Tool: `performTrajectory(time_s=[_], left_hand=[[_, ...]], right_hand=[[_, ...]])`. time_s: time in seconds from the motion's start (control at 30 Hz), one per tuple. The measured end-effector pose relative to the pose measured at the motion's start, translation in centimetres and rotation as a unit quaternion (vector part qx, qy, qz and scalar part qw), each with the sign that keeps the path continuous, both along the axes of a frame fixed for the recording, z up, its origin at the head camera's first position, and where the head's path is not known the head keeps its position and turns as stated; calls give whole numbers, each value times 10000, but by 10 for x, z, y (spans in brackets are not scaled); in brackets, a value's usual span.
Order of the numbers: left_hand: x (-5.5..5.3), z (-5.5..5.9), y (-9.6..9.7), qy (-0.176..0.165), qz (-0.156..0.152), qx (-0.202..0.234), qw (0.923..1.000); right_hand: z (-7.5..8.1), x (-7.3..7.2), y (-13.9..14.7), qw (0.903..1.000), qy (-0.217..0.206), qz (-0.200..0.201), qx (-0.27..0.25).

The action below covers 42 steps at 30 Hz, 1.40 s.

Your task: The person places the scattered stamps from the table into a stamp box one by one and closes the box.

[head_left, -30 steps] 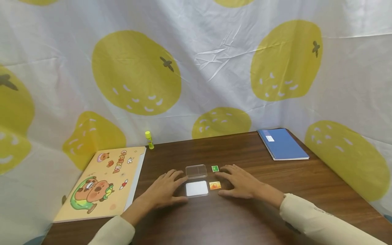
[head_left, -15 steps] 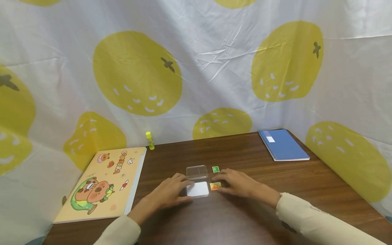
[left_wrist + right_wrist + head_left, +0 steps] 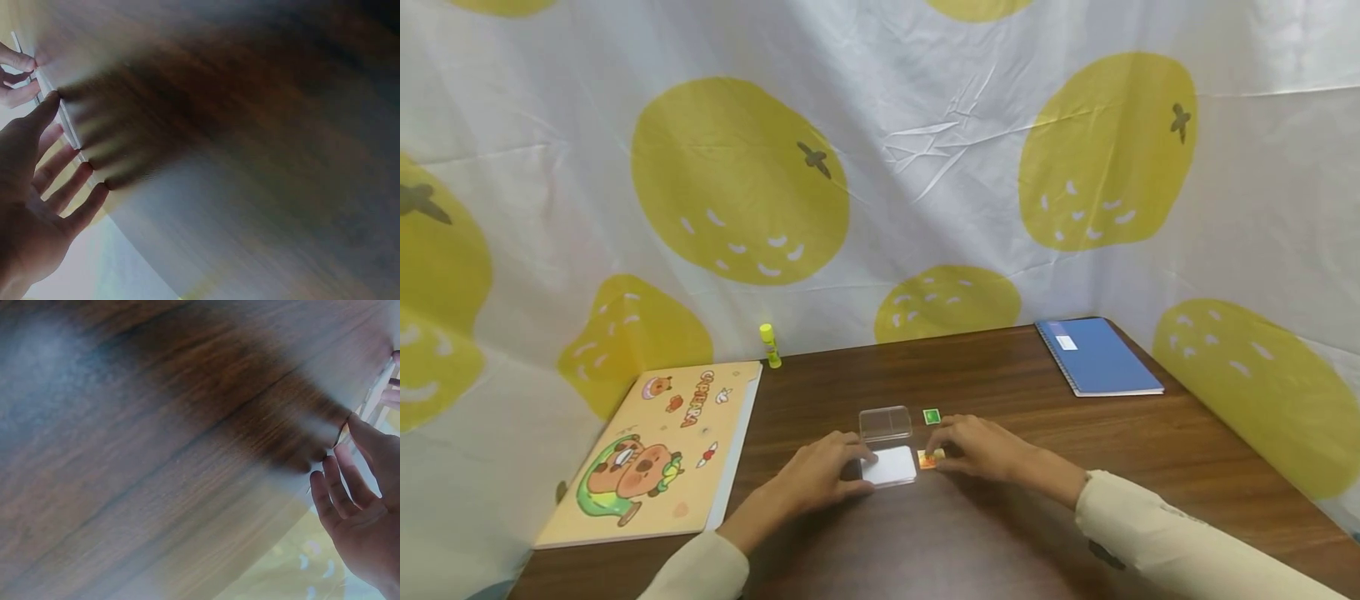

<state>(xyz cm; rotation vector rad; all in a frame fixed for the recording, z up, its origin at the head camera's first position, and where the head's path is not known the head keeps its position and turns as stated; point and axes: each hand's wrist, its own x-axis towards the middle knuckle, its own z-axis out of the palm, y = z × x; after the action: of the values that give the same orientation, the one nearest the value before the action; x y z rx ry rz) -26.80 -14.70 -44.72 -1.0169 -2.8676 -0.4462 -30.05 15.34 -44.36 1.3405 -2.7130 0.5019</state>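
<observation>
In the head view a small clear case (image 3: 886, 423) lies on the table, with a white card in a clear holder (image 3: 891, 464) just in front of it. My left hand (image 3: 822, 468) rests at that card's left side, the index fingertip on its white face and the thumb by its near corner. In the left wrist view the fingers are spread and fairly straight. My right hand (image 3: 983, 448) pinches a small orange stamp (image 3: 927, 459) between thumb and index finger, right of the card. Behind it lies a green stamp (image 3: 932, 417) with a white border.
A large capybara-printed folder (image 3: 647, 454) covers the table's left side. A yellow glue stick (image 3: 771, 346) stands at the back edge. The blue spiral notebook (image 3: 1099, 357) lies at the back right. A lemon-print curtain (image 3: 925, 192) surrounds the brown wooden table (image 3: 940, 542).
My left hand has moved right, its index finger now on the white card. My right hand has moved left to the orange stamp and its thumb and index finger have closed in on it.
</observation>
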Motion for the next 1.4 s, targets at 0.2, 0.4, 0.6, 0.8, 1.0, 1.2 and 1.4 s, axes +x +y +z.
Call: performTrajectory(time_s=[0.2, 0.4, 0.6, 0.8, 1.0, 1.2, 1.4], left_hand=[[-1, 0, 0, -25, 95, 117, 9999], [-8, 2, 0, -41, 45, 87, 9999], [-12, 4, 0, -12, 16, 45, 10000], [-13, 5, 0, -12, 28, 10, 10000], [-12, 5, 0, -55, 64, 93, 9999], [-13, 5, 0, -38, 104, 36, 9999], [-15, 7, 1, -196, 210, -66, 9996]], right_hand=[[2, -1, -2, 9992, -339, 71, -220], [1, -3, -3, 9976, -536, 34, -425], [-1, -4, -5, 9936, -693, -191, -871], [-1, -2, -7, 9876, -978, -336, -1184], [2, 0, -9, 9845, -1209, -454, -1187], [6, -1, -8, 9851, -1295, -353, -1078], [16, -4, -11, 9849, -1363, -244, -1035]])
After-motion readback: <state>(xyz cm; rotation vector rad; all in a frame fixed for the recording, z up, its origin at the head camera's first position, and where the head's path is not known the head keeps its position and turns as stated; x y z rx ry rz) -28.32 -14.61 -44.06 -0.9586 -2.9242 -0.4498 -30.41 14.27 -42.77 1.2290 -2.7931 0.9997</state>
